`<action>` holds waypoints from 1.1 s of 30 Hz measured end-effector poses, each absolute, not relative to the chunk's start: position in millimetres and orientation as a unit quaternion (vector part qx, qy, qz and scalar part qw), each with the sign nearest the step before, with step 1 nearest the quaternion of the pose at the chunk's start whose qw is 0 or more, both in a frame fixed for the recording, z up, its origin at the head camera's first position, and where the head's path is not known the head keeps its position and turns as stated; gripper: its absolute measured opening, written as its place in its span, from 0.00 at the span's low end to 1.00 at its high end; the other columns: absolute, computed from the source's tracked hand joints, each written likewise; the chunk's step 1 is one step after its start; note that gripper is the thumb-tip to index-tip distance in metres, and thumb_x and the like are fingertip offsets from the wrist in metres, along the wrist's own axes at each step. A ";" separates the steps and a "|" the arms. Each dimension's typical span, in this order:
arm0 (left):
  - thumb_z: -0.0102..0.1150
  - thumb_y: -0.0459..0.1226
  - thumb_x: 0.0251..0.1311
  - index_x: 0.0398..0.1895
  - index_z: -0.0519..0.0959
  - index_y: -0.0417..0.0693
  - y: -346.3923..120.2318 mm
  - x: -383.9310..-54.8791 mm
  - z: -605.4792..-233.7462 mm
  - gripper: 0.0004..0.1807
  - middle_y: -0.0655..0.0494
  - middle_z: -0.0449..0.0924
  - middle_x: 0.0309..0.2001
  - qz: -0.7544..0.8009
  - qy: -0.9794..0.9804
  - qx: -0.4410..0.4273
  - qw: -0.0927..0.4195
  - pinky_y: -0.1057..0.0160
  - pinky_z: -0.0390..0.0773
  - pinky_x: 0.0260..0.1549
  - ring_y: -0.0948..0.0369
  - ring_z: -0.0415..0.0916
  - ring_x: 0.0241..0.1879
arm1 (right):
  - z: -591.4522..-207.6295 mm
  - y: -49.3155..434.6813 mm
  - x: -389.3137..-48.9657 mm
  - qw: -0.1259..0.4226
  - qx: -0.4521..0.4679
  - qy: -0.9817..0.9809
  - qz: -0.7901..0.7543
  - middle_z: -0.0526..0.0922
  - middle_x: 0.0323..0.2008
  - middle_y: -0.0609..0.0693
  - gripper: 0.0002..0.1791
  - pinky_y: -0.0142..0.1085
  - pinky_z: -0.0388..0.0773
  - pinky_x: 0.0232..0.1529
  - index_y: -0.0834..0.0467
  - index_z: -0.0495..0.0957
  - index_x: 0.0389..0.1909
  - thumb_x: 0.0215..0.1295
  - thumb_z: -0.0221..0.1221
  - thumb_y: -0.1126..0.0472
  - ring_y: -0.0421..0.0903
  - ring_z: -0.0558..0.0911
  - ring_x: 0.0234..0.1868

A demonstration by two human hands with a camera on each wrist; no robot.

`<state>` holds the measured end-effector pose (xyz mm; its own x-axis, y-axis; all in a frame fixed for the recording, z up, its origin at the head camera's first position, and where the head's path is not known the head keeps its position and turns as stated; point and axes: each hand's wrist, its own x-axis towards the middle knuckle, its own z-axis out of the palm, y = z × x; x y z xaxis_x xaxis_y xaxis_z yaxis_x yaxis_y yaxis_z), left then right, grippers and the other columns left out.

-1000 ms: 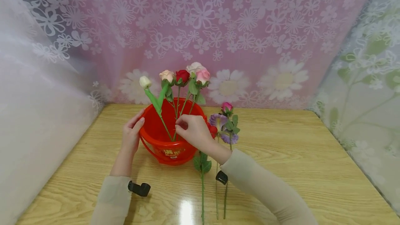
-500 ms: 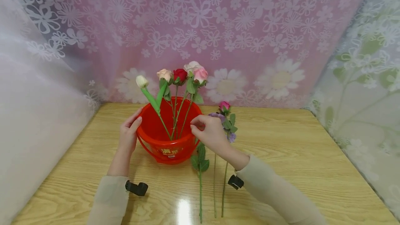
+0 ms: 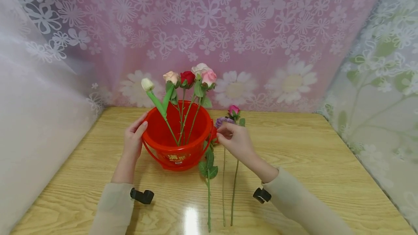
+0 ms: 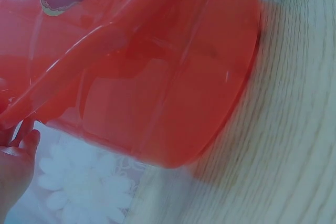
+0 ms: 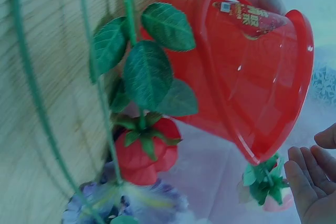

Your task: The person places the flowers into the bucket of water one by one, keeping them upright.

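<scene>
A red bucket (image 3: 183,158) stands on the table, holding a white tulip (image 3: 147,84), a peach rose (image 3: 171,77), a red rose (image 3: 187,78), a white rose (image 3: 199,69) and a pink rose (image 3: 209,77). My left hand (image 3: 132,137) grips the bucket's left rim; most of its fingers are hidden in the head view. Right of the bucket is my right hand (image 3: 238,140), its fingers loosely bent and nothing in them. It is above the heads of the flowers lying there, partly covering a purple flower (image 3: 224,121).
On the table (image 3: 294,148) lie a second red rose (image 5: 146,153), whose leaves touch or nearly touch the bucket, and a magenta rose (image 3: 233,110). Their stems point toward the front edge. A pink floral curtain (image 3: 261,39) hangs behind.
My right hand has drawn back from the stems inside the bucket, out over the right rim to above the lying flowers. The left hand has stayed on the rim.
</scene>
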<state>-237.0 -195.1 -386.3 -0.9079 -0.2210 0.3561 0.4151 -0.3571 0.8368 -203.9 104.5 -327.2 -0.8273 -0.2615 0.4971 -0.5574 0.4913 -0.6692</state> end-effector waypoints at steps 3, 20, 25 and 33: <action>0.48 0.26 0.59 0.53 0.71 0.36 -194.9 -236.8 -386.2 0.18 0.59 0.76 0.47 -0.819 -0.533 -0.091 0.194 0.69 0.73 0.43 0.63 0.71 0.48 | -331.4 112.2 -203.9 0.162 0.227 -0.852 0.442 0.81 0.26 0.51 0.03 0.31 0.78 0.30 0.63 0.79 0.27 0.51 0.59 0.72 0.43 0.79 0.27; 0.48 0.28 0.60 0.57 0.67 0.33 -196.8 -235.6 -384.4 0.20 0.54 0.72 0.52 -0.805 -0.556 -0.092 0.187 0.69 0.73 0.43 0.63 0.71 0.48 | -354.8 143.6 -212.9 0.133 0.175 -0.885 0.410 0.80 0.26 0.53 0.03 0.36 0.78 0.30 0.65 0.79 0.28 0.51 0.59 0.71 0.47 0.79 0.27; 0.49 0.29 0.60 0.58 0.62 0.29 -196.8 -235.3 -383.3 0.23 0.48 0.67 0.56 -0.804 -0.560 -0.089 0.178 0.69 0.73 0.44 0.63 0.70 0.49 | -366.3 150.5 -219.6 0.111 0.151 -0.897 0.401 0.80 0.26 0.54 0.03 0.37 0.78 0.28 0.65 0.79 0.27 0.51 0.59 0.70 0.48 0.78 0.27; 0.49 0.28 0.59 0.58 0.61 0.27 -196.8 -235.3 -384.0 0.23 0.53 0.71 0.53 -0.806 -0.557 -0.084 0.182 0.69 0.73 0.43 0.64 0.70 0.49 | -384.9 157.7 -230.6 0.069 0.109 -0.914 0.385 0.80 0.25 0.55 0.06 0.38 0.77 0.30 0.68 0.78 0.29 0.50 0.60 0.69 0.49 0.79 0.29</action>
<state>-235.3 -196.8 -384.0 -0.9195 -0.1996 0.3387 0.3874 -0.3142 0.8667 -230.6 157.7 -384.9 -0.9668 -0.1457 0.2099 -0.2520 0.6794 -0.6891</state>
